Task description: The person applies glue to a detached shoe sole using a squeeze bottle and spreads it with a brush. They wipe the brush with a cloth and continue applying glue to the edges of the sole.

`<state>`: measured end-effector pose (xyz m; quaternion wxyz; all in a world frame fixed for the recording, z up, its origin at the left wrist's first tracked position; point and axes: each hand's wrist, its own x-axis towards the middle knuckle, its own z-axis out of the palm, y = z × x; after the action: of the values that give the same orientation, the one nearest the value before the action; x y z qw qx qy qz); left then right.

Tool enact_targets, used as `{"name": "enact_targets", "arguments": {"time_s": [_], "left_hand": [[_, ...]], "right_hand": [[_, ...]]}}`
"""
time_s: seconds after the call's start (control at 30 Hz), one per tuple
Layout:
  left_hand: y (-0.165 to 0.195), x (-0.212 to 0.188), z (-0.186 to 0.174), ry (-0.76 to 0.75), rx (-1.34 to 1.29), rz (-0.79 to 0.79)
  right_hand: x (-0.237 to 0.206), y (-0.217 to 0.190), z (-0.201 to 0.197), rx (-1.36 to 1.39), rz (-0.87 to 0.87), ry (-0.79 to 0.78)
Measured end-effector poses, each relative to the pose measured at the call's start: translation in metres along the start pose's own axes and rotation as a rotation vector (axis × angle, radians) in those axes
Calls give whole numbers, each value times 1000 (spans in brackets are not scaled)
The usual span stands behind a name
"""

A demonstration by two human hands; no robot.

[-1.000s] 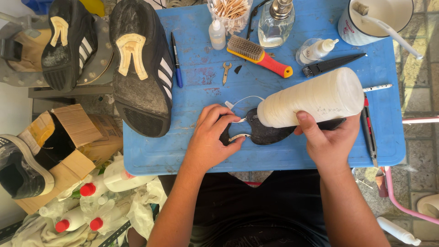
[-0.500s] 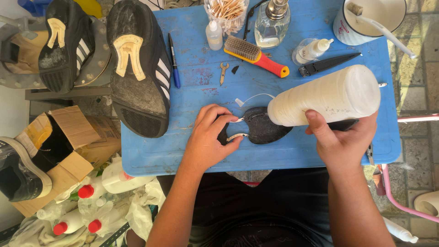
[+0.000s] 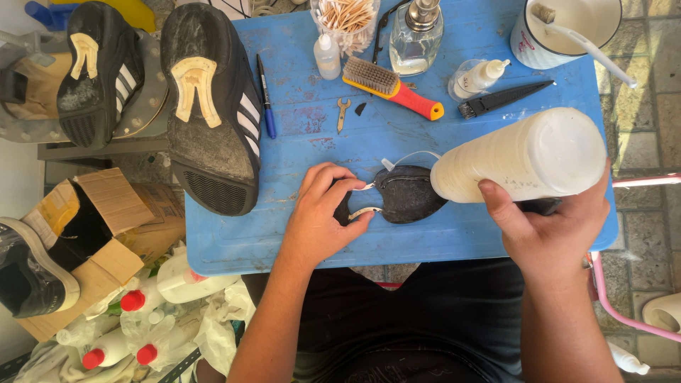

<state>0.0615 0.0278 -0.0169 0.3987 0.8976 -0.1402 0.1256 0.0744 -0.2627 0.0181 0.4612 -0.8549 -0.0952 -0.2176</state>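
My left hand (image 3: 323,213) pinches the narrow end of a black sole piece (image 3: 406,193) that lies flat on the blue table (image 3: 298,135). Two thin white strips show between my fingers and the piece. My right hand (image 3: 550,227) grips a large white plastic bottle (image 3: 521,156), tipped on its side with its nozzle end over the black piece and its flat base toward the right.
A black sneaker (image 3: 209,106) lies sole-up at the table's left edge, a second one (image 3: 99,71) beyond it. At the back stand a red-handled brush (image 3: 394,89), blue pen (image 3: 266,99), glass bottle (image 3: 417,35), white mug (image 3: 567,28). Cardboard box (image 3: 92,234) and red-capped bottles below left.
The white bottle has risen and swung right in my right hand, its base now facing the camera more. My left hand stays pinching the black piece.
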Motion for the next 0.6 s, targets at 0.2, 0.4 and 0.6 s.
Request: {"name": "enact_targets", "arguments": {"time_s": [0.2, 0.4, 0.6], "left_hand": [[0, 0, 0, 0, 3, -5], [1, 0, 0, -3, 19, 4], [0, 0, 0, -7, 31, 8]], "right_hand": [[4, -13, -4, 32, -14, 9], [4, -10, 0, 516, 280, 96], [-15, 19, 11, 753, 440, 148]]}}
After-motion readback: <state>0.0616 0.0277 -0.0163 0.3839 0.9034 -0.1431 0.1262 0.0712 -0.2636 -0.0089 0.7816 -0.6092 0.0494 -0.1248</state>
